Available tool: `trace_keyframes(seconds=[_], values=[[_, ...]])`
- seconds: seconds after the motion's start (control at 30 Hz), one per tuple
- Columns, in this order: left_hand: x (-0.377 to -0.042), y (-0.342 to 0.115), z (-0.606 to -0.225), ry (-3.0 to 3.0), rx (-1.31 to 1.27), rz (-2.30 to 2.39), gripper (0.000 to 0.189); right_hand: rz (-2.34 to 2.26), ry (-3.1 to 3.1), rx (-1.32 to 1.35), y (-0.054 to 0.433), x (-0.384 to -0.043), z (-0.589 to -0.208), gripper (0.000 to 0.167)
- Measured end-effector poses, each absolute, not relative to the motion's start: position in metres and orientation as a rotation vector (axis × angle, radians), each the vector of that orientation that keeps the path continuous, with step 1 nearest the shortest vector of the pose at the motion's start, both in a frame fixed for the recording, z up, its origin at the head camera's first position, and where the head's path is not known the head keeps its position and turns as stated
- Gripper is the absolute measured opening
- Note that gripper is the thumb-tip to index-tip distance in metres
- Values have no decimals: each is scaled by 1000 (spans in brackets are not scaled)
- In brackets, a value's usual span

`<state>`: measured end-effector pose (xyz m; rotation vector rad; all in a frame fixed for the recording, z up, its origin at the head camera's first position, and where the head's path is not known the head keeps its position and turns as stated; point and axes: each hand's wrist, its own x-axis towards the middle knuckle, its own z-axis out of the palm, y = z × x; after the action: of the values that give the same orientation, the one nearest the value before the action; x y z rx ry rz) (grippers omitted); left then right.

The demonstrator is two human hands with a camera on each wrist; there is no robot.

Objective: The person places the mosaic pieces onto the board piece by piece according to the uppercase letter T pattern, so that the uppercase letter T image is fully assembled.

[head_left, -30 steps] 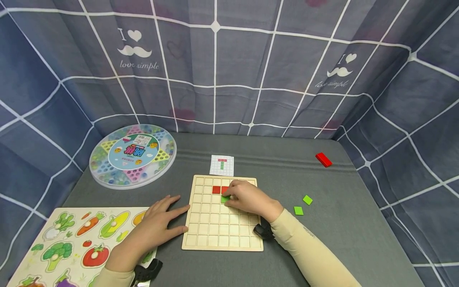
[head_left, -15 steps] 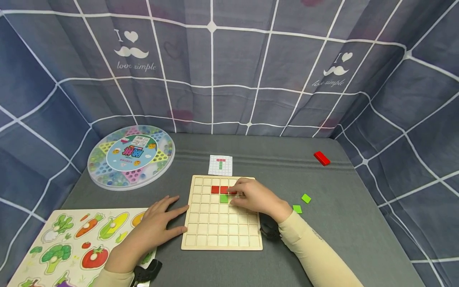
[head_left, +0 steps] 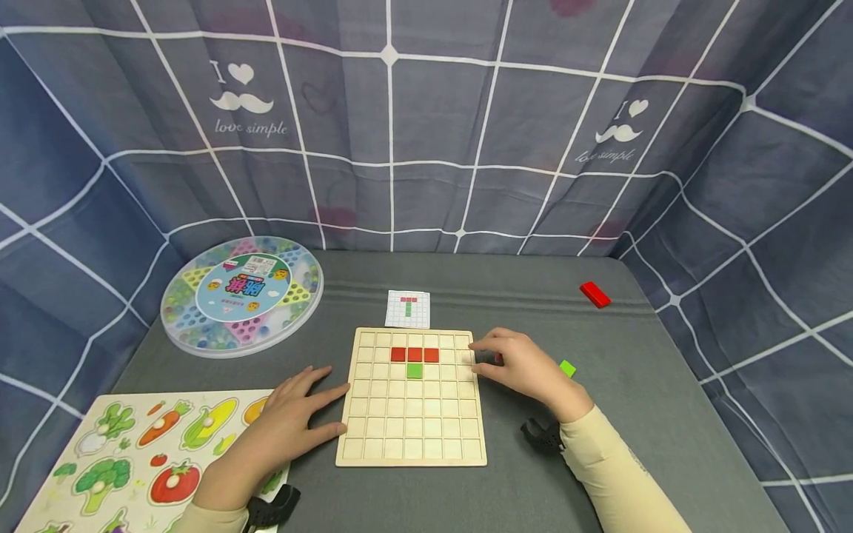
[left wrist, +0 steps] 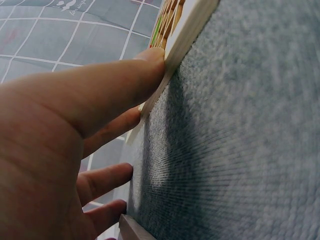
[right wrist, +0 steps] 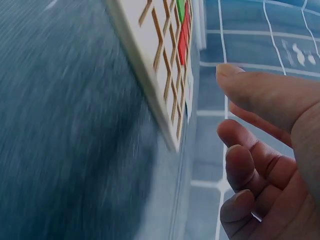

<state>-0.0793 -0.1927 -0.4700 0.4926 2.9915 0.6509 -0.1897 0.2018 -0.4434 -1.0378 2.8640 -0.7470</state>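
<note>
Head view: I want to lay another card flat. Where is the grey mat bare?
Bare: the grey mat between the small pattern card and the red block. Crowded: the left, with the round marble game tray and vegetable puzzle board.

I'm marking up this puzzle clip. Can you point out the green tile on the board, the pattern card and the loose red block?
green tile [head_left: 415,371], head view, centre of its top face
pattern card [head_left: 407,308], head view, middle of the card
red block [head_left: 594,294], head view, middle of its top
</note>
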Motion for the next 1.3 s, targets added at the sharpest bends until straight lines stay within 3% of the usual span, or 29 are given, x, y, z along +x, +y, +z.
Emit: trace_keyframes(seconds=[0.77,1.3], values=[[-79,-192,-469,3001,501,673,61,-833,3083,-724,315,-154,-472,36],[-79,-194,-471,2997,508,678,61,-777,3077,-683,325,-144,-479,39]])
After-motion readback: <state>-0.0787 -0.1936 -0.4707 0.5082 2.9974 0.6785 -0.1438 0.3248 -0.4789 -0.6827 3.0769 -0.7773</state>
